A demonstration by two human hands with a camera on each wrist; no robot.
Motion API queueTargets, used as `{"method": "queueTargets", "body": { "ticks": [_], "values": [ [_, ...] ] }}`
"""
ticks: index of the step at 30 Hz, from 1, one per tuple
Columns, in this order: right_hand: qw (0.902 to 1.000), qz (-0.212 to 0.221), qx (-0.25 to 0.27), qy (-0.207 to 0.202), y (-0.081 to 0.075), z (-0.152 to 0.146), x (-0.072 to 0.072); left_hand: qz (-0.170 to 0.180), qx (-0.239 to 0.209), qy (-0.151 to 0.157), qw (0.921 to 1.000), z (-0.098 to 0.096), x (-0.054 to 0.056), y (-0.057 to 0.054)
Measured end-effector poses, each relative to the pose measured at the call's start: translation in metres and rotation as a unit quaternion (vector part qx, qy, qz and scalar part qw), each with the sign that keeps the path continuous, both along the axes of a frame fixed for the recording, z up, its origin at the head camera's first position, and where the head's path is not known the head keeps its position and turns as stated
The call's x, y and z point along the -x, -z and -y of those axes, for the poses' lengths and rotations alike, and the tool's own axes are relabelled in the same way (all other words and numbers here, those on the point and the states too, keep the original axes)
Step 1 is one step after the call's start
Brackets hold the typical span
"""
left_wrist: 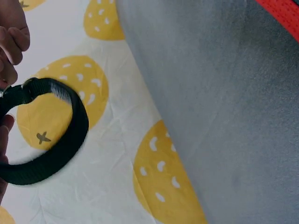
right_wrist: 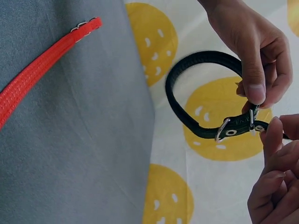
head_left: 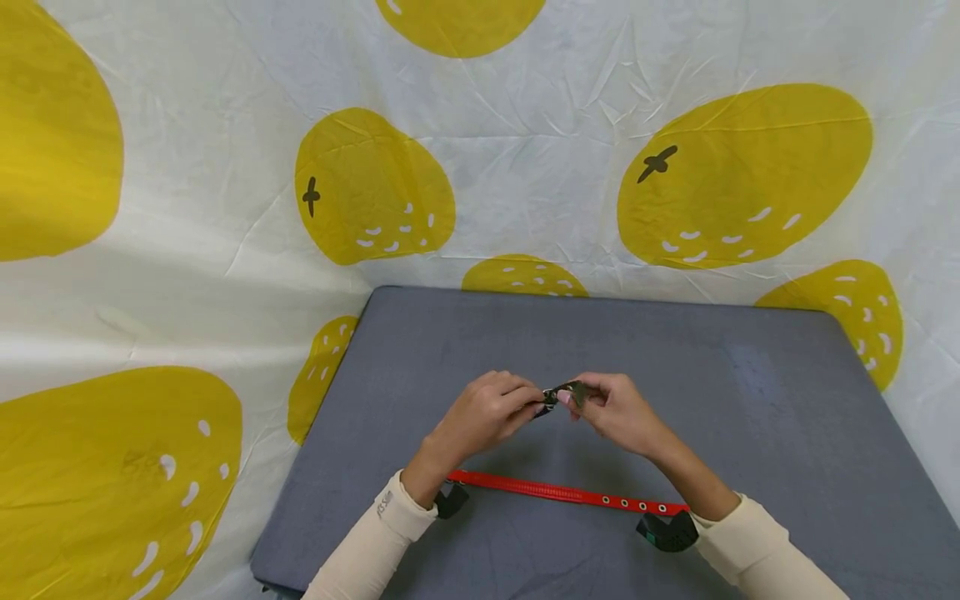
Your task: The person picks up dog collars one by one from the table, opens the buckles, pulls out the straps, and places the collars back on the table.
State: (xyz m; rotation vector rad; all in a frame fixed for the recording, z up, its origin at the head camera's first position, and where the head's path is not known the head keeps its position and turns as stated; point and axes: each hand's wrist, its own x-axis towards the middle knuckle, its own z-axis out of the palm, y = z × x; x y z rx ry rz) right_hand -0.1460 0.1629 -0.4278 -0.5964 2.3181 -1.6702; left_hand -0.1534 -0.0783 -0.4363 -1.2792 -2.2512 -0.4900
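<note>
A black collar (right_wrist: pixel 205 57) is bent into a loop and held in the air between both hands. In the right wrist view its metal buckle (right_wrist: pixel 252 119) sits at the fingertips, beside a D-ring (right_wrist: pixel 222 129) and a metal-rimmed eyelet. My left hand (head_left: pixel 491 408) grips the collar by the buckle. From the other side, my right hand (head_left: pixel 618 408) pinches the strap end that comes through the buckle. The left wrist view shows the dark loop (left_wrist: pixel 79 126) hanging below the fingers. A red collar (head_left: pixel 525 486) lies stretched out on the table, nearer to me than the hands.
The grey padded table (head_left: pixel 675 350) has rounded corners. Behind it and to its left hangs a white cloth (head_left: pixel 525 183) printed with yellow fruit. Black wrist devices (head_left: pixel 667 532) are under both forearms, close above the red collar.
</note>
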Motion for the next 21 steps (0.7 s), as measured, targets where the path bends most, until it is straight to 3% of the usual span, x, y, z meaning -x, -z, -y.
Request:
{"method": "queueTargets", "body": {
  "ticks": [7,12,16,21],
  "values": [
    [0.9996,-0.026,0.01,0.007,-0.005,-0.002,0.0,-0.006,-0.026,-0.006,0.9996,0.002,0.001,0.0],
    [0.9996,-0.018,0.007,0.022,-0.004,-0.007,0.001,0.032,-0.064,0.011,0.9974,0.002,0.003,-0.004],
    [0.9998,-0.018,0.005,0.008,0.001,-0.01,0.0,0.083,-0.12,0.031,0.9888,0.003,0.002,-0.009],
    [0.9987,-0.033,0.023,-0.03,0.009,-0.013,-0.002,0.142,-0.185,0.055,0.9709,0.004,0.002,-0.011]
  ]
}}
